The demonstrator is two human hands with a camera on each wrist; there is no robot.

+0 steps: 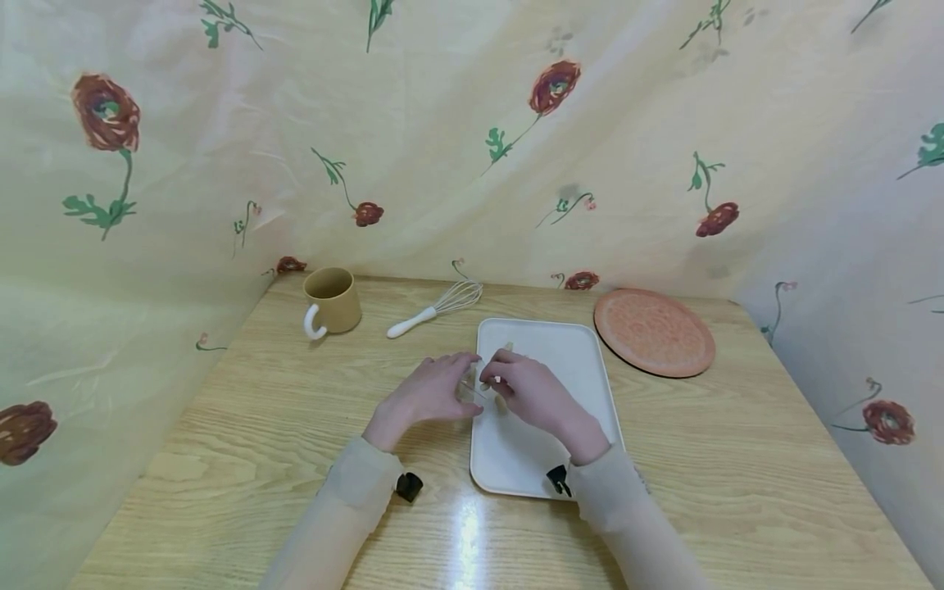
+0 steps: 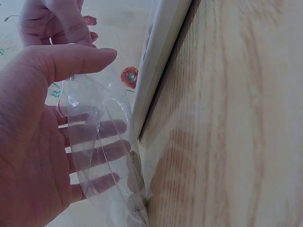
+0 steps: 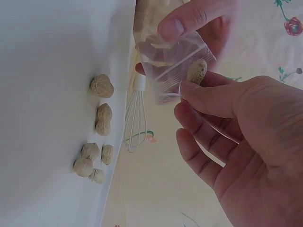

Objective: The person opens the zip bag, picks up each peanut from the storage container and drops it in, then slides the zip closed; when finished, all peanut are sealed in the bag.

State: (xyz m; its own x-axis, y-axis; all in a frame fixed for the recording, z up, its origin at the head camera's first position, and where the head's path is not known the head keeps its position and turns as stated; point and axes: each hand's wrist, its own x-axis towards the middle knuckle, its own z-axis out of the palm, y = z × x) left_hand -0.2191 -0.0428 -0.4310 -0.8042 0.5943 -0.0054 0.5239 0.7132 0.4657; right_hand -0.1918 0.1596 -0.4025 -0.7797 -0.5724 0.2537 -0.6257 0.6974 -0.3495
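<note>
Between the thumb and fingers of my left hand is a clear zip bag, near the left edge of the white tray. Through its plastic, several peanuts show low in the bag in the left wrist view. My right hand, over the tray, pinches one peanut with thumb and forefinger, right at the bag's mouth. Several more peanuts lie on the tray in the right wrist view; in the head view my right hand hides most of them.
A white-handled whisk lies behind the tray's left side. Farther left stands a tan mug with a white handle. A round pinkish mat lies right of the tray. Flowered cloth borders the wooden table at the back and sides.
</note>
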